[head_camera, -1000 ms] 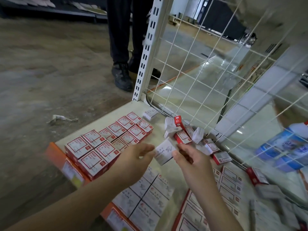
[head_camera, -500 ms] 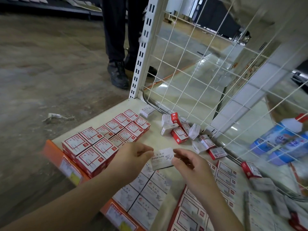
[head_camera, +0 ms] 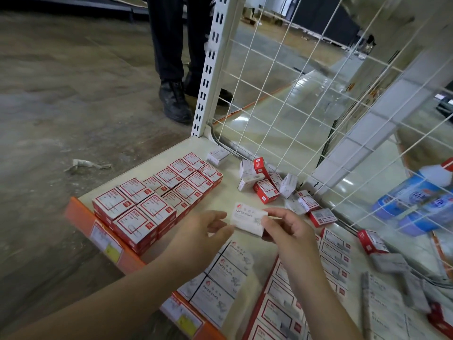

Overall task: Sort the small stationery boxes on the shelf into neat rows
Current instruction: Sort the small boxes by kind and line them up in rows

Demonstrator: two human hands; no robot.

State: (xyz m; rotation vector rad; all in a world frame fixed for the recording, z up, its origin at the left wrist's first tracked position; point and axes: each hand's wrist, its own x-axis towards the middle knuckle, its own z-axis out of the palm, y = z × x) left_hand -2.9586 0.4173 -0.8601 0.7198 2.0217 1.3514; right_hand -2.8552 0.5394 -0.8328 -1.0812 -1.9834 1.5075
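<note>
Cream metal shelf [head_camera: 220, 200] with an orange price rail [head_camera: 81, 219] along its front edge and a white wire grid [head_camera: 282, 94] at the back; concrete floor beyond, where another person's dark trousers and shoes [head_camera: 175, 104] stand by the slotted upright [head_camera: 210, 69].

Centre: my right hand [head_camera: 289, 231] pinches a white paper-clip box [head_camera: 248, 218] by its right end, thumb on the printed face, holding it clear of the shelf, label up. My left hand [head_camera: 203, 231] lies just beside the box's left edge, fingers loosely curled; whether they touch the box I cannot tell.

Done, as I judge it: a block of red-and-white boxes [head_camera: 157, 195] at the left, stacked and squared in rows; a short double column of white paper-clip boxes [head_camera: 220, 280] directly below the held one; further red-bordered boxes [head_camera: 333, 253] laid in columns to the right.

Left to do: a loose heap of boxes [head_camera: 264, 182] tumbled against the grid, some on edge; one white box [head_camera: 217, 155] lying alone near the upright; scattered red boxes [head_camera: 322, 217] and blurred grey items at the far right. I put the task at a little over halfway. The held box most likely belongs at the head of the white column.
</note>
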